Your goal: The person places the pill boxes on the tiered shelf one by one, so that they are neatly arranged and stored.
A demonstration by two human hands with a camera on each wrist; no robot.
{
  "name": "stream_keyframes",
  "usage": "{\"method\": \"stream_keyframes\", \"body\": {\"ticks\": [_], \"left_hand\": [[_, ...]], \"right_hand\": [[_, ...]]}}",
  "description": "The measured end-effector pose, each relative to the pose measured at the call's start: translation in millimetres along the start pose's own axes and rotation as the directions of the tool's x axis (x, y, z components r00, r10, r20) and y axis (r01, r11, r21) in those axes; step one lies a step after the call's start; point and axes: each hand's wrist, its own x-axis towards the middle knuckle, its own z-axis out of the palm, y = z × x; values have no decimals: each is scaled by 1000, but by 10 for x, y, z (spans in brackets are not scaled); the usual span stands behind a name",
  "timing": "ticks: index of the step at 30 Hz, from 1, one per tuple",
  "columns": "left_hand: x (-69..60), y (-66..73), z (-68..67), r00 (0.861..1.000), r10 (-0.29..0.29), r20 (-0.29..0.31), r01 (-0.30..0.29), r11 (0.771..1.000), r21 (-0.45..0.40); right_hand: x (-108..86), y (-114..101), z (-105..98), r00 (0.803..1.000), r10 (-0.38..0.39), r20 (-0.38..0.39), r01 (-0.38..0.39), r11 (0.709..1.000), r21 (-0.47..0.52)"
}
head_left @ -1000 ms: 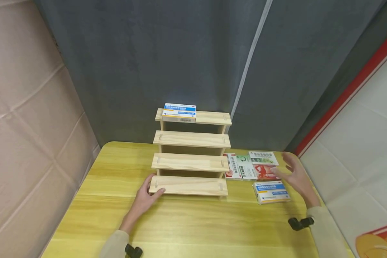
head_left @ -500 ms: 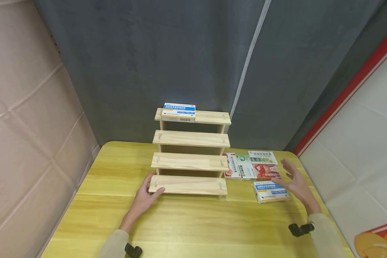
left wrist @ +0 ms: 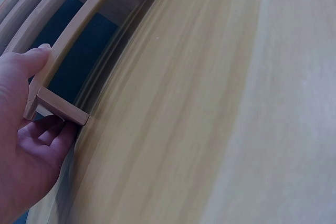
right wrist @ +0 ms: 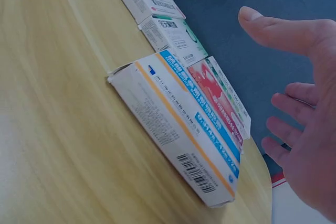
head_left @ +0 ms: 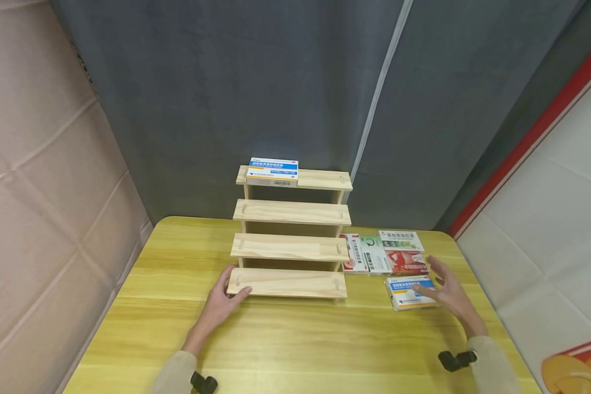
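At the far left, a pale padded wall ran down beside the slanting edge of a yellow wooden table, with a broad strip of tabletop between that edge and the person's left hand. Open wood also stretched across the front, between the two forearms. The left forearm slanted in from the bottom, and the hand gripped the left end of the lowest step of a wooden rack: the thumb lay on top, and the other fingers bent in beneath it. The rack had four steps rising toward a dark curtain. On its top step, at the left end, lay a blue-and-white box.

Right of the rack, near the table's back edge, four more boxes lay flat and close together: a red-and-white box, a green-and-white box, then a white box behind a red box. Just in front of the red one lay a second blue-and-white box, with a gap of tabletop between it and the rack. The right hand hung over its right end, fingers loose and spread, thumb stretched leftward; the right wrist view showed space between hand and box. Beyond, a narrow strip of table met a white wall with red trim.
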Motion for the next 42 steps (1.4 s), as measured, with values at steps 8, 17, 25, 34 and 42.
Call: {"method": "stream_keyframes", "body": {"ticks": [8, 17, 25, 34, 42], "left_hand": [[11, 9, 15, 1000, -15, 1, 15, 1000, 22], [-20, -3, 1, 1000, 15, -7, -15, 1000, 9], [-15, 1, -4, 1000, 17, 1, -17, 1000, -4], [-8, 14, -18, 1000, 13, 16, -13, 1000, -11], [-14, 8, -12, 1000, 12, 13, -12, 1000, -5]], "right_hand": [[-71, 126, 107, 996, 89, 20, -89, 996, 4], [-77, 236, 199, 986, 165, 17, -164, 984, -65], [-96, 300, 198, 981, 194, 22, -192, 977, -94], [-209, 415, 218, 997, 77, -16, -78, 993, -88], [-277, 457, 265, 998, 23, -66, -32, 990, -140]]}}
